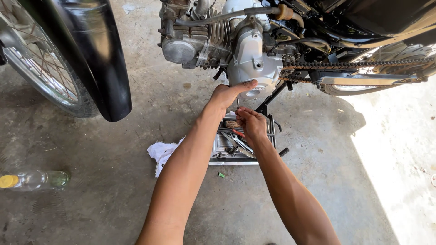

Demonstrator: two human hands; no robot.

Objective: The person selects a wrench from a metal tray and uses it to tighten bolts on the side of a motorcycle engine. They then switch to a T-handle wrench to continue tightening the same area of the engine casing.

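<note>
The left hand is pressing on the bottom of the silver engine cover of the motorbike. Its thumb is reaching across the round part of the cover, and its fingers are curling under the edge, so it is resting on the cover, not squeezing anything. The right hand is just below, curled shut around something small. It looks like a thin tool or a bolt, with a bit of red showing under the fingers, but it is too small to tell for sure.

Under both hands, a shiny metal tray is sitting on the concrete floor. Loose bolts and little parts are lying in it. A white rag is poking out from the tray's left edge.

To me, this looks like the step of working on the cover's bottom. The next move seems to need the right hand lining its small piece up with the spot by the left thumb.

Farther out, the chain is running to the right. A black mudguard is hanging at the left, and a clear bottle is lying near the floor's left edge.
</note>
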